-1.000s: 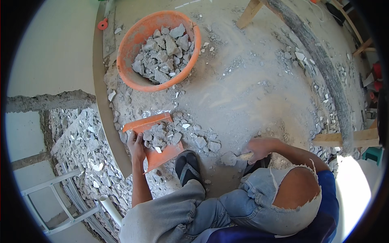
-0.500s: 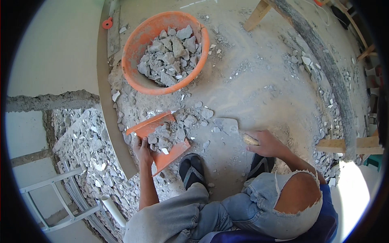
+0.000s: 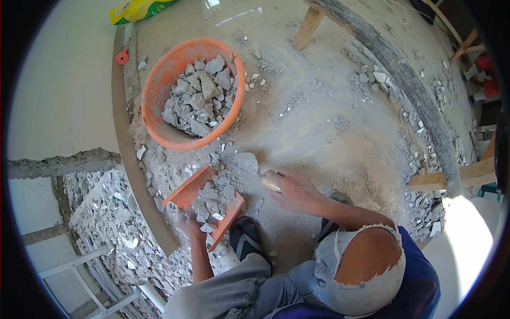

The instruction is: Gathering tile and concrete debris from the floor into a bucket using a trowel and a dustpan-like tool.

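Fingers of the right hand (image 3: 297,192) wrap the handle of a trowel (image 3: 244,161); the left hand (image 3: 190,226), blurred at an orange dustpan (image 3: 229,219), has an unclear grip. Rubble (image 3: 197,100) already loads dustpan and tub (image 3: 240,87); more remains on the floor (image 3: 313,143).

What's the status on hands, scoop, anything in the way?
Left hand grips orange scoop, rubble aboard. Right hand grips trowel, blade near scoop's open end. Loose chunks around that end; orange tub stands beyond.
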